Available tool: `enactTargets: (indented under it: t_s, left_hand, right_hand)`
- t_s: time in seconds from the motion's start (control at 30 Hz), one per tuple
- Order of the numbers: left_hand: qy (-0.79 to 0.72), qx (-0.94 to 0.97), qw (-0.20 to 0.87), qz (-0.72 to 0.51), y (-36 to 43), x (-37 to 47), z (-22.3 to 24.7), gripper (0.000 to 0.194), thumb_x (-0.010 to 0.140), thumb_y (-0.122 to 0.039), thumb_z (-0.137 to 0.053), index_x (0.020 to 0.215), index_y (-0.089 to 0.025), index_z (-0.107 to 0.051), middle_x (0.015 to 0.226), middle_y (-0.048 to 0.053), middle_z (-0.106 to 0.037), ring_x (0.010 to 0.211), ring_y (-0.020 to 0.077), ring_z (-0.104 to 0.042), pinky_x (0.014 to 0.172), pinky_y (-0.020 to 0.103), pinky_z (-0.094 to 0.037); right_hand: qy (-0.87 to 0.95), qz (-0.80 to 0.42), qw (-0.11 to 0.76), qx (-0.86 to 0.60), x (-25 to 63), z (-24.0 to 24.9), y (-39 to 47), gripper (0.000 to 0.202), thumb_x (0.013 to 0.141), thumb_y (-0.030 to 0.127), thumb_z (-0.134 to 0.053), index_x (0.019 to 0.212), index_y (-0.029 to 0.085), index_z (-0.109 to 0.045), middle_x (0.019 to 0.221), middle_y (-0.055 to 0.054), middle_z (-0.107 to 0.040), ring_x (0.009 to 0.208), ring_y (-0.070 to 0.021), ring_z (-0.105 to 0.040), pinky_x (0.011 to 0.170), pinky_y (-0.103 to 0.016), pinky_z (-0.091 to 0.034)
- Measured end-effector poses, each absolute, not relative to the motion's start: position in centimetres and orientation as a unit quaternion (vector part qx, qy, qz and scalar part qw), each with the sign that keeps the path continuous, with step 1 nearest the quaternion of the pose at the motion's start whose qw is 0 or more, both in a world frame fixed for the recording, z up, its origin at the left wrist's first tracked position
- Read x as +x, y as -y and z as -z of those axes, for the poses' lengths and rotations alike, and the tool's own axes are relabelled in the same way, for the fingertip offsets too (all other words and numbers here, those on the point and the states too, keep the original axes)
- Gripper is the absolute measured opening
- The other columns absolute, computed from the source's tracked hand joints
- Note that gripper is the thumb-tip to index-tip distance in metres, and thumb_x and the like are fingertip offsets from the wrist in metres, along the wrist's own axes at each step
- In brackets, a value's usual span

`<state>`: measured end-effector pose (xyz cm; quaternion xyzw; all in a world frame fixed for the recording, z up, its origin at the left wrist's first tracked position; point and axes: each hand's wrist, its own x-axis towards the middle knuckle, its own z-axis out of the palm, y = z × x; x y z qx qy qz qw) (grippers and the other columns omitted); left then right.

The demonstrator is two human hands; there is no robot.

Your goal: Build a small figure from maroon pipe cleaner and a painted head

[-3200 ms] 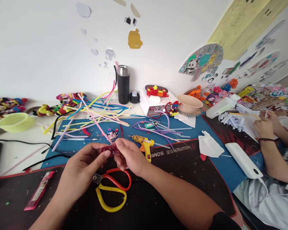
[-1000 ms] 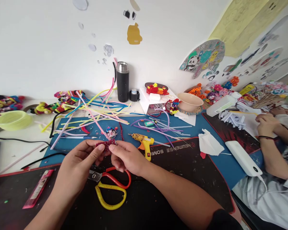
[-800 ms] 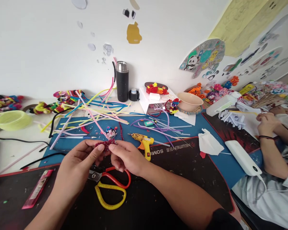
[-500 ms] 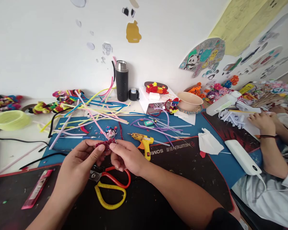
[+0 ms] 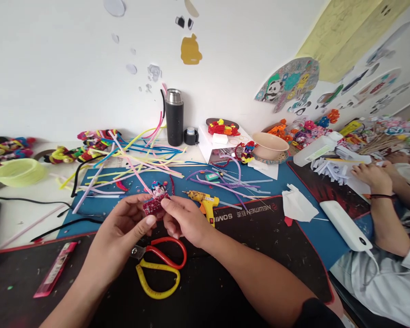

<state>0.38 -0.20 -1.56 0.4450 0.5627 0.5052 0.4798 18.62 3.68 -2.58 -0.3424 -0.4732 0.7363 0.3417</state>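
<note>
Head | dark-red piece (image 5: 153, 207) pinched between left hand (image 5: 123, 228) and right hand (image 5: 188, 221) | long axis sideways, right end nearer tabletop (image 5: 20, 215) far edge

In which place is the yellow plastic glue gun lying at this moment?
In the head view, the yellow plastic glue gun lies just right of centre, beside the person's right hand, where the blue mat meets the black lettered mat.

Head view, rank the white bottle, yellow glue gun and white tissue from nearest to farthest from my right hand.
1. Yellow glue gun: just beyond your right hand, to its right.
2. White tissue: well to the right.
3. White bottle: also right, farther back than the tissue.
</note>
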Motion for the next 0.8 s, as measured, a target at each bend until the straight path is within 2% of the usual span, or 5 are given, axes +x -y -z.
enactTargets:
  t_s: [0.1, 0.3, 0.43, 0.8]
  left_hand:
    - [-0.574, 0.424, 0.488, -0.502, 0.3, 0.4, 1.5, 0.065, 0.069, -0.068, -0.102, 0.111, -0.025, -0.078, 0.093, 0.005, -0.083, 0.075, 0.025, -0.074, 0.068, 0.035, -0.063]
    - [-0.576, 0.414, 0.494, -0.504, 0.5, -0.2, 2.2, 0.052, 0.077, -0.064, -0.101, 0.105, -0.024, -0.082, 0.084, 0.004, -0.082, 0.074, 0.0238, -0.073, 0.066, 0.031, -0.062]
    - [-0.563, 0.413, 0.499, -0.514, 0.6, -0.9, 2.4, 0.045, 0.078, -0.058, -0.102, 0.1, -0.024, -0.083, 0.079, 0.002, -0.08, 0.068, 0.0213, -0.071, 0.063, 0.029, -0.06]
    - [-0.474, 0.33, 0.616, -0.536, 0.1, -1.3, 2.3, 0.04, 0.068, -0.044, -0.112, 0.086, -0.022, -0.083, 0.072, 0.001, -0.077, 0.062, 0.0151, -0.067, 0.058, 0.023, -0.054]
  right_hand:
    - [0.475, -0.738, 0.332, -0.346, 18.6, 2.7, -3.6, 0.055, 0.102, 0.074, -0.068, 0.085, 0.024, -0.054, 0.056, 0.008, -0.054, 0.048, -0.0102, -0.047, 0.048, -0.026, -0.033]
    - [0.488, -0.742, 0.313, -0.337, 18.6, 2.8, -3.5, 0.056, 0.104, 0.076, -0.065, 0.09, 0.022, -0.058, 0.058, 0.008, -0.054, 0.047, -0.01, -0.046, 0.049, -0.026, -0.034]
    - [0.492, -0.746, 0.308, -0.327, 18.5, 2.7, -3.4, 0.057, 0.103, 0.079, -0.066, 0.093, 0.024, -0.053, 0.058, 0.01, -0.055, 0.046, -0.0093, -0.045, 0.049, -0.026, -0.034]
    - [0.504, -0.75, 0.31, -0.296, 18.8, 2.4, -3.2, 0.059, 0.1, 0.081, -0.071, 0.092, 0.024, -0.055, 0.056, 0.01, -0.054, 0.045, -0.0093, -0.044, 0.048, -0.026, -0.034]
